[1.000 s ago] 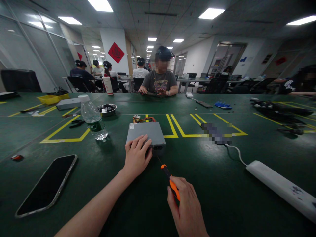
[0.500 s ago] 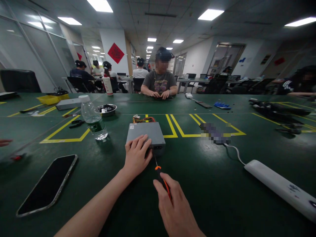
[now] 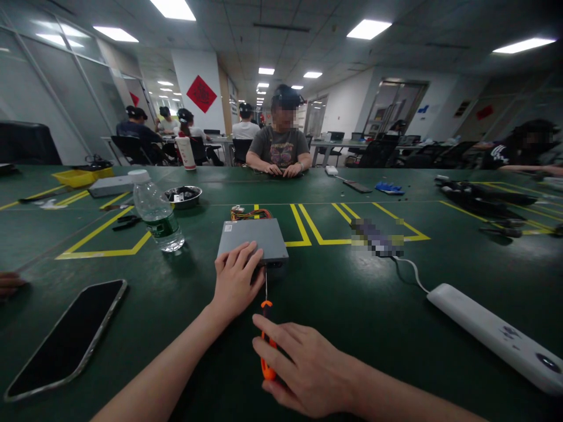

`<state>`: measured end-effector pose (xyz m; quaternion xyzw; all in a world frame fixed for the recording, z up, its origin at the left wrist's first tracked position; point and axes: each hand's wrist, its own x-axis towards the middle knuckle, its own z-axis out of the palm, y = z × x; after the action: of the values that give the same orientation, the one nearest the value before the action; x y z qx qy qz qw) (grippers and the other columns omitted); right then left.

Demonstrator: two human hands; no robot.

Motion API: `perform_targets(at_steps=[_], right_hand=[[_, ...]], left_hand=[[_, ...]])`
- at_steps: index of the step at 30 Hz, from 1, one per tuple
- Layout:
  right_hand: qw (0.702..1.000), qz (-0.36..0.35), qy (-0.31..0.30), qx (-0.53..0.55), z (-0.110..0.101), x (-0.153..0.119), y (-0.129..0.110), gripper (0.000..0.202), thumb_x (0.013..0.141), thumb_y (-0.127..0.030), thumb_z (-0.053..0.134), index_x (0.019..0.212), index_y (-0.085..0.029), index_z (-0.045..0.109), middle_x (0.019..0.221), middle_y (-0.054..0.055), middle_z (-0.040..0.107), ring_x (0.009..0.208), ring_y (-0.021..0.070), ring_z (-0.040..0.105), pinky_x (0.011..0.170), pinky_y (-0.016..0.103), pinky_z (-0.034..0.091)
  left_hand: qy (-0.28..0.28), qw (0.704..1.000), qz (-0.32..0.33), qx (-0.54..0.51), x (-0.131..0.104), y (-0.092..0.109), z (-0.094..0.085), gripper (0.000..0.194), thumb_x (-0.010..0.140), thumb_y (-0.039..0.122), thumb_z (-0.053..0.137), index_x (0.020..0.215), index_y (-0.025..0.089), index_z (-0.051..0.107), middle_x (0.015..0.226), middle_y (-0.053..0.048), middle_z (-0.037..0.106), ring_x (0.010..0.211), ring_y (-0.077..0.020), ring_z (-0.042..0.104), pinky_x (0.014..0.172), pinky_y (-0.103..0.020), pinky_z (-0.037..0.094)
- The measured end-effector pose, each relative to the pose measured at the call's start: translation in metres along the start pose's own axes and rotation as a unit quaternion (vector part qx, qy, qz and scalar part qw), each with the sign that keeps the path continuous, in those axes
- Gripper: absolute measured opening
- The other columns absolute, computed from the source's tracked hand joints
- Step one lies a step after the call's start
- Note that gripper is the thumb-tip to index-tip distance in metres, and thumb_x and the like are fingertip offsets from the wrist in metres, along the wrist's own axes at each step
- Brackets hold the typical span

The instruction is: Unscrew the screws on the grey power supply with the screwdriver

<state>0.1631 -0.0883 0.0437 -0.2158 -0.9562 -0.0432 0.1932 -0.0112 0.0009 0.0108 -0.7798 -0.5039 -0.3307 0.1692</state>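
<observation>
A grey metal box (image 3: pixel 255 234) with a socket in its near side and a bundle of coloured wires (image 3: pixel 251 214) behind it lies on the green table. My left hand (image 3: pixel 237 272) rests on its front left part, fingers spread over the top, the thumb by the near side. My right hand (image 3: pixel 299 363) grips the orange and black handle of a screwdriver (image 3: pixel 267 340). The thin shaft points away from me, its end at the near side of the box beside my left thumb; the tip itself is hidden.
On the left stand a water bottle (image 3: pixel 159 220), a metal bowl (image 3: pixel 185 196) and a phone (image 3: pixel 68 337). A white power strip (image 3: pixel 492 334) lies right. Another person's hand (image 3: pixel 9 283) shows at the left edge. Across the table sits a person (image 3: pixel 280 143).
My right hand has turned, and the screwdriver handle now points more straight toward me, with the fingers along its right side. The view has shifted slightly. Another person's hand at the left edge has moved lower.
</observation>
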Motion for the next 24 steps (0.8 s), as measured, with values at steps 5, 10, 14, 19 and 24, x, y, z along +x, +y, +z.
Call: perform_targets(at_steps=[5,10,14,19,24], right_hand=[[0.992,-0.071,0.107,0.013,0.019,-0.005,0.017,0.047,0.097,-0.044,0.027,0.096,-0.008,0.056,0.107,0.016,0.064,0.080,0.0175,0.065,0.065,0.029,0.052],[0.992,-0.038,0.112,0.034,0.017,-0.007,0.018,0.039,0.097,-0.044,0.027,0.096,-0.017,0.055,0.105,0.013,0.062,0.081,0.0172,0.065,0.069,0.029,0.052],[0.993,-0.034,0.087,0.069,0.007,-0.009,0.019,0.038,0.097,-0.040,0.023,0.110,-0.019,0.052,0.110,0.016,0.058,0.091,0.0198,0.063,0.070,0.030,0.052],[0.987,-0.049,0.125,0.089,0.014,-0.014,0.021,0.034,0.097,-0.036,0.029,0.104,-0.013,0.052,0.108,0.015,0.061,0.081,0.0162,0.065,0.069,0.027,0.051],[0.984,-0.034,0.132,0.113,0.018,-0.013,0.019,0.032,0.095,-0.041,0.035,0.100,-0.014,0.051,0.102,0.012,0.064,0.083,0.0142,0.064,0.072,0.026,0.051]], left_hand=[[-0.001,1.000,-0.002,0.006,0.001,0.001,-0.001,0.029,0.083,0.028,0.050,0.112,0.025,0.055,0.124,-0.006,0.057,0.115,-0.0247,0.049,0.089,-0.043,0.029],[-0.001,1.000,0.001,0.012,0.001,0.001,-0.002,0.029,0.083,0.028,0.050,0.112,0.025,0.055,0.123,-0.006,0.058,0.114,-0.0252,0.050,0.088,-0.043,0.029],[-0.003,1.000,0.004,0.013,0.001,0.001,-0.001,0.029,0.083,0.027,0.050,0.112,0.025,0.055,0.123,-0.006,0.058,0.114,-0.0252,0.050,0.088,-0.044,0.029],[-0.002,1.000,0.002,0.012,0.001,0.001,-0.001,0.030,0.082,0.027,0.051,0.112,0.026,0.055,0.124,-0.005,0.058,0.113,-0.0260,0.050,0.088,-0.044,0.029],[-0.002,1.000,0.003,0.013,0.001,0.000,0.000,0.031,0.082,0.027,0.051,0.113,0.026,0.055,0.124,-0.005,0.057,0.114,-0.0264,0.050,0.088,-0.045,0.029]])
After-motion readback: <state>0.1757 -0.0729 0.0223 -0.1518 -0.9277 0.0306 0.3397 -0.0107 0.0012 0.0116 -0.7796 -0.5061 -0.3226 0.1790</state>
